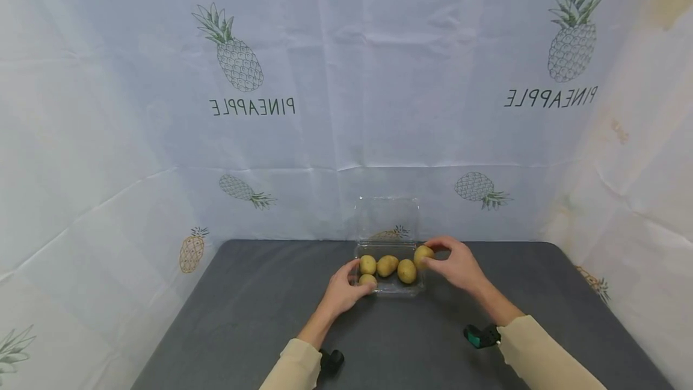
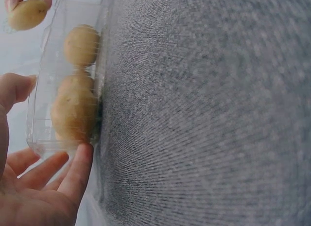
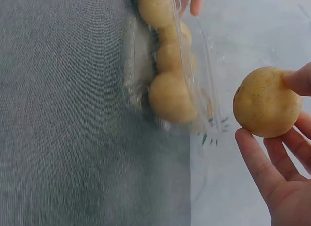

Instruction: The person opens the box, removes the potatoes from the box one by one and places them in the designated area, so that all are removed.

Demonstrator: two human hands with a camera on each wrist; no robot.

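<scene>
A clear plastic clamshell container [image 1: 397, 292] stands on the table with its lid [image 1: 387, 215] raised at the back. Several yellow potatoes [image 1: 407, 271] lie inside it. My left hand [image 1: 340, 290] holds the container at its left end, fingers along the side and thumb by the front rim. In the left wrist view the fingertips touch the clear wall beside the potatoes [image 2: 75, 114]. My right hand [image 1: 455, 265] grips another potato [image 3: 267, 102] between thumb and fingers, above the container's right edge. The potatoes in the container are blurred in the right wrist view.
A dark grey table [image 1: 260, 318] extends around the container. Behind it and at both sides hangs a pale cloth [image 1: 346, 107] printed with pineapples. Dark straps with small devices are worn at both wrists.
</scene>
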